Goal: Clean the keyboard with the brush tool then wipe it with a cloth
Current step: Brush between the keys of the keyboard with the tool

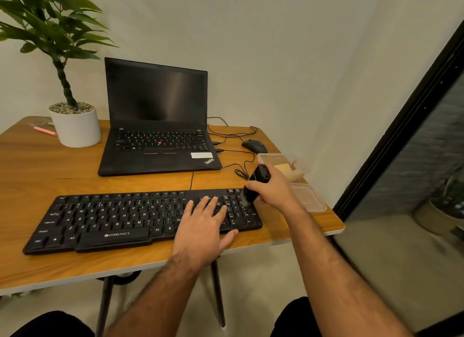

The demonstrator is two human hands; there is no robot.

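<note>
Left hand [204, 221] lies flat on the right part of the keyboard [120, 217], fingers [213, 201] straight and spread a bit, pressing on the keys just left of the numpad. Thumb reaches down past the keyboard's front edge to the table [50, 165]. It holds nothing.

Right hand [272, 188] grips the brush [254, 186], fingers and thumb curled round the black body. Brush is tilted, its top leaning away toward the box, bristles pointing down at the numpad's upper right corner. Bristles are blurred; touching the keys or just above, can't tell.

Keyboard is black, lies along the front edge of the wooden table, slightly angled, its right end near the table's right side.

Cloth [282, 167]: a yellowish folded piece shows in the clear box [266, 158] behind the right hand, partly hidden by the hand. Box lid [307, 198] lies flat beside the keyboard's right end, at the table edge.

Behind the keyboard: an open laptop [155, 115], screen dark. Mouse [254, 146] to its right, cables [233, 135] looping between them. Potted plant [75, 125] at the left rear, a pink pen [45, 130] beside the pot.
</note>
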